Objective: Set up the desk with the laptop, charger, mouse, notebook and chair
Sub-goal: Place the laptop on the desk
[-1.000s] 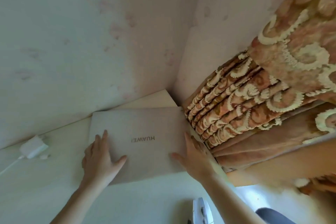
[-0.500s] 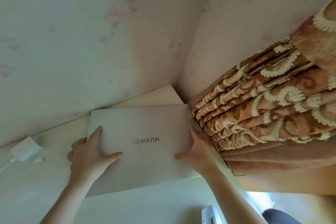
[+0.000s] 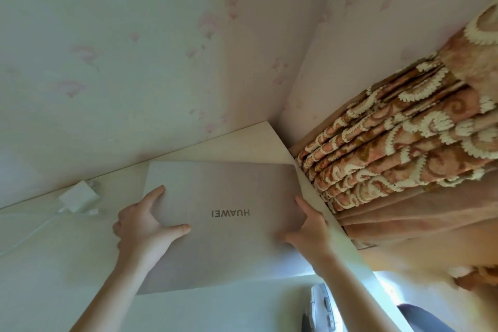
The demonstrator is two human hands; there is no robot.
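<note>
The left hand (image 3: 147, 226) and right hand (image 3: 307, 226) clasp the closed silver metal laptop (image 3: 215, 191) by its sides, thumbs on lid.

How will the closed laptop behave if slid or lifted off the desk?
Probably rigid: the laptop is a flat closed slab lying on the desk. Its smooth lid looks slippery, so it likely slides easily. Thin and wide: left hand and right hand at its side edges seem sensible.

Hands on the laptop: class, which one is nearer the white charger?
The left hand, at the edge of the laptop that faces the charger; the right hand is by the curtain.
</note>
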